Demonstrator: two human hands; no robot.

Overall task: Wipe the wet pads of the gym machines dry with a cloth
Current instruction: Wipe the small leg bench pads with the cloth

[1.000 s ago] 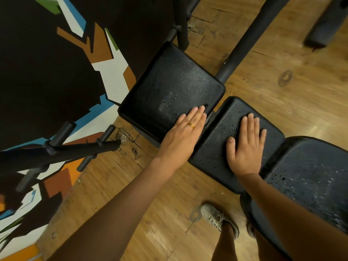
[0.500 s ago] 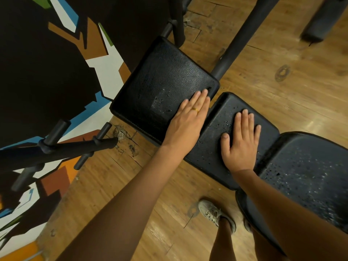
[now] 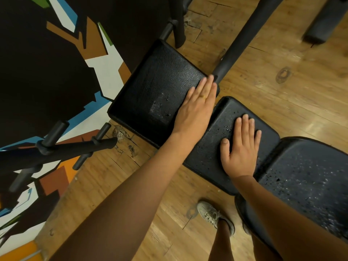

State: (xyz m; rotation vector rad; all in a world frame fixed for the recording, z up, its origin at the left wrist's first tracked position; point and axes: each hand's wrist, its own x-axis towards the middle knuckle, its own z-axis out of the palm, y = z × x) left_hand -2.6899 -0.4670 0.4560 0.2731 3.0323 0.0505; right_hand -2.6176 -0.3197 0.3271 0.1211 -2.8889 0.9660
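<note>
My left grip [image 3: 195, 108] lies flat, empty, on the far pad [image 3: 150, 85] just beyond the middle pad [image 3: 205, 153]; right grip [image 3: 239, 147] flat, empty, on it. Droplets [image 3: 228, 129] show; no cloth visible, so I should fetch one first.

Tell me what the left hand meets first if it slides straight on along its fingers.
The left hand lies flat on the square black pad, pointing at its far corner. Straight on, it would probably meet the black bar just beyond, though the bar's height is unclear.
</note>
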